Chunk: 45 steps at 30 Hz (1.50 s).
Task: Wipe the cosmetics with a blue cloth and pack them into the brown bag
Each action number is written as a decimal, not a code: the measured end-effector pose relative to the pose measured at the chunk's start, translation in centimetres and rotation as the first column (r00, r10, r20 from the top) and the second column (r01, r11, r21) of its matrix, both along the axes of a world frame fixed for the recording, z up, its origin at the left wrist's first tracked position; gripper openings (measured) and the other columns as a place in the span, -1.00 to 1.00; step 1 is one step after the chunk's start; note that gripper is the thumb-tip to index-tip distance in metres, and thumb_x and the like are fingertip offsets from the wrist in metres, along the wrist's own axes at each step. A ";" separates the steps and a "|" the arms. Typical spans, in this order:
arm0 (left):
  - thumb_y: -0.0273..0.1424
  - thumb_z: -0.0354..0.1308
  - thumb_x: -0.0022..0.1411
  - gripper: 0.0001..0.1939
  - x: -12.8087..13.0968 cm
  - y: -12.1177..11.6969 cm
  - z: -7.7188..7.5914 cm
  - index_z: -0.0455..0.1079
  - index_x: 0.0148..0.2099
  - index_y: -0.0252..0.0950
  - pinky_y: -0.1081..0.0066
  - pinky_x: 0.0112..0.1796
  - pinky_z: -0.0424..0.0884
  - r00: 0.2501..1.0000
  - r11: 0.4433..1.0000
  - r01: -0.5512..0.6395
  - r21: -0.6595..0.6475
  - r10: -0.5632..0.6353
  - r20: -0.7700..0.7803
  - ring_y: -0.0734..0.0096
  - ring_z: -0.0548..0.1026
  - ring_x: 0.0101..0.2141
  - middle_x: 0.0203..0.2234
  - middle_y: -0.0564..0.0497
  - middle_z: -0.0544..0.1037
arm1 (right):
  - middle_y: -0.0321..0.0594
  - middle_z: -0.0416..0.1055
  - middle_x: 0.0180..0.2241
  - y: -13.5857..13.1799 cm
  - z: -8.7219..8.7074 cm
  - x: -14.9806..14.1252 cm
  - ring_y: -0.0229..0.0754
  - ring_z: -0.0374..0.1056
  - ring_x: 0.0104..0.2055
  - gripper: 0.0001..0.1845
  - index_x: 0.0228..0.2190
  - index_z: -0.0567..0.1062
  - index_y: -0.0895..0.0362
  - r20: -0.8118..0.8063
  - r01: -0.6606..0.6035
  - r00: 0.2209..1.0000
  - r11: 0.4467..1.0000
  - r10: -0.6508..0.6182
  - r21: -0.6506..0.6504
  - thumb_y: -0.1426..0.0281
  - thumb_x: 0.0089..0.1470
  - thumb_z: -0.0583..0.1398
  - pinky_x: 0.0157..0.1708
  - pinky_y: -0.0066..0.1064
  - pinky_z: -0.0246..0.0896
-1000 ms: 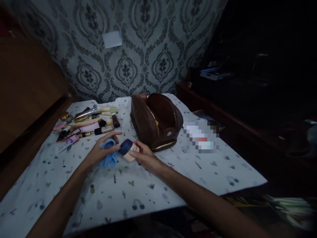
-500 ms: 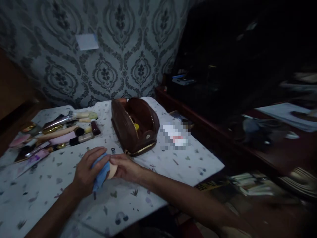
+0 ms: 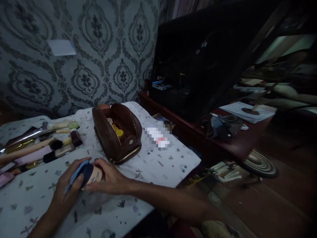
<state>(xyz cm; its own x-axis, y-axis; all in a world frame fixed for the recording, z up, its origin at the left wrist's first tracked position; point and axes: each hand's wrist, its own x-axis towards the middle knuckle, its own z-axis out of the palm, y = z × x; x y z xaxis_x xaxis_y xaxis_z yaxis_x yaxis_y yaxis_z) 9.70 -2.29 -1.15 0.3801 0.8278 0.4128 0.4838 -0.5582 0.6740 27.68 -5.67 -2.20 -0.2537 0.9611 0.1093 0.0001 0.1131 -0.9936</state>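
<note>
Jar (image 3: pixel 97 174) with a beige body and navy lid (image 3: pixel 87 172) is held between two hands over a white, print-covered surface (image 3: pixel 160 173). The right hand (image 3: pixel 111 178) is clamped around the body; the left hand (image 3: pixel 66 185) grips a blue cloth (image 3: pixel 75 172) against the lid. Just beyond sits an unzipped brown makeup bag (image 3: pixel 107 140), a yellow round item (image 3: pixel 119 133) inside. Makeup brushes (image 3: pixel 37 147) lie clustered at left; right of the bag, a pale item (image 3: pixel 157 136) is pixelated.
</note>
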 end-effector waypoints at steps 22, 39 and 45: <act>-0.28 -0.08 0.41 -0.72 2.6 0.0 4.3 0.40 -0.06 -0.28 0.53 -0.56 0.36 0.987 0.950 -0.080 0.300 0.118 -0.111 0.45 0.48 -0.58 -0.47 0.07 0.57 | -0.20 0.41 -0.11 -3.1 5.8 3.3 -0.17 0.41 -0.14 -0.24 0.04 0.27 0.08 -0.035 0.107 0.994 0.975 -0.103 0.195 0.25 -0.16 0.43 -0.12 -0.36 0.33; -0.69 0.09 0.01 -0.01 10.6 -0.4 8.8 0.00 0.41 0.12 0.44 -0.56 0.42 0.374 0.870 0.456 0.189 0.005 -0.927 0.20 0.53 -0.26 0.09 -0.08 0.41 | -0.02 0.37 0.01 5.7 12.6 12.0 -0.02 0.36 0.01 -0.41 0.06 0.29 0.19 0.718 0.036 0.600 0.908 -0.353 0.416 0.40 0.02 0.32 -0.04 -0.25 0.24; -0.62 0.14 0.02 -0.01 9.8 0.0 7.0 -0.04 0.42 0.13 0.46 -0.45 0.48 0.407 0.887 0.441 0.141 -0.057 -0.912 0.07 0.45 -0.03 0.21 -0.12 0.28 | -0.04 0.50 -0.19 6.0 12.8 11.2 0.08 0.50 -0.19 -0.35 0.00 0.28 0.21 0.926 -0.133 0.368 0.981 -0.083 0.141 0.35 -0.10 0.38 -0.30 -0.29 0.33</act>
<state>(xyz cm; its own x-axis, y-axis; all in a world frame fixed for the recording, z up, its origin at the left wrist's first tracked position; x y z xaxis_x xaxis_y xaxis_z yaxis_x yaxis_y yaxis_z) 19.50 -2.29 5.81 0.8496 0.5227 -0.0704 0.4903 -0.8320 -0.2597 38.91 0.35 10.57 -0.3222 0.9447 -0.0615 0.8991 0.2851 -0.3321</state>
